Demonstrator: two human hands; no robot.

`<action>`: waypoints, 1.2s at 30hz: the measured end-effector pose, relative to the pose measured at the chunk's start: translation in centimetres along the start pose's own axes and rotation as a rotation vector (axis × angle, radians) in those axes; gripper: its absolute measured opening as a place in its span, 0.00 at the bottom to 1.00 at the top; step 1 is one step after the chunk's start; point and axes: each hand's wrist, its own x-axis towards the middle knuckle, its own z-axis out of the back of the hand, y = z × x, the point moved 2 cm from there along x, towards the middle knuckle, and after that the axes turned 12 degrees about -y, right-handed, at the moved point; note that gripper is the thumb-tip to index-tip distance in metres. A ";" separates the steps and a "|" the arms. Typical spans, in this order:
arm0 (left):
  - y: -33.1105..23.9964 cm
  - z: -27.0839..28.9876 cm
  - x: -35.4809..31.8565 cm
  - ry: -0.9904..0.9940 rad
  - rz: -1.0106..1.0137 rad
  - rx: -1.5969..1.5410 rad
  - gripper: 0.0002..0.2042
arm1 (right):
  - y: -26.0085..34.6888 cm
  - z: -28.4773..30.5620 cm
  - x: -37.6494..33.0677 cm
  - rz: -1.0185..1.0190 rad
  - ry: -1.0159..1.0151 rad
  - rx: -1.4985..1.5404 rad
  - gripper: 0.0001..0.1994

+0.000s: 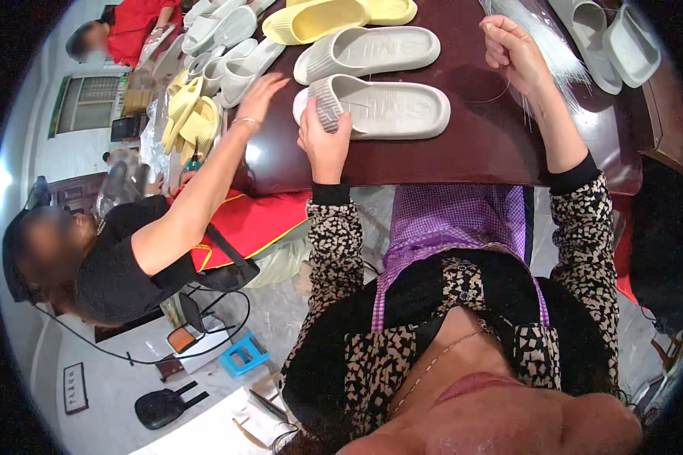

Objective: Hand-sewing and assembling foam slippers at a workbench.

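A light grey slide slipper (402, 110) lies on the dark red table in front of me, its toe end to the left. My left hand (325, 140) grips its ribbed upper strap, thumb on top, fingers partly hidden at the toe side. My right hand (512, 53) is raised to the right, fingers closed in a pinch. A thin strand (493, 100) curves below it and appears to run from its fingers. Beside that hand lies a bundle of fine clear strands (558, 49). A matching grey slipper (395, 51) lies just beyond the first.
Yellow slippers (319, 19) lie farther back, and a grey pair (603, 45) sits at the far right. More grey and yellow slippers (193, 114) crowd the left. A co-worker's hand (262, 98) reaches over the table close to my left hand. The table's near edge (432, 182) is before me.
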 end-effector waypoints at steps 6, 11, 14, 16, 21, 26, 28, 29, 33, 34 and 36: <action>-3.6 0.3 -1.4 0.049 -0.022 0.023 0.31 | 0.1 -0.1 0.2 0.013 -0.034 0.000 0.05; -4.9 1.3 -3.0 0.061 -0.068 0.020 0.31 | 0.1 0.5 0.6 0.015 -0.018 0.019 0.05; -5.0 2.4 -4.0 0.087 -0.053 0.021 0.32 | 0.3 0.4 0.3 0.036 -0.016 0.005 0.05; -4.8 3.2 -4.6 0.082 -0.039 0.028 0.32 | 0.4 0.3 0.1 0.042 -0.040 -0.035 0.05; -3.9 4.7 -5.7 0.076 0.002 0.062 0.32 | 0.1 -1.4 -0.9 0.034 -0.088 -0.194 0.04; -4.2 4.4 -5.4 0.052 0.006 0.126 0.33 | -1.2 -7.8 -0.6 0.189 0.037 -0.601 0.06; -5.2 4.6 -4.7 0.031 -0.006 0.111 0.32 | -1.7 -10.1 0.1 0.480 0.139 -0.825 0.08; -5.2 4.5 -4.5 0.031 0.007 0.124 0.32 | -2.4 -11.1 0.6 0.629 0.165 -0.930 0.10; -6.0 4.2 -3.3 0.022 -0.001 0.132 0.32 | -4.5 -13.4 2.3 0.662 0.236 -1.026 0.12; -5.9 3.9 -3.5 0.019 -0.003 0.130 0.32 | -5.3 -13.4 2.6 0.719 0.245 -1.062 0.12; -6.1 3.6 -3.5 -0.005 -0.032 0.145 0.31 | -5.5 -13.5 2.7 0.780 0.253 -1.090 0.11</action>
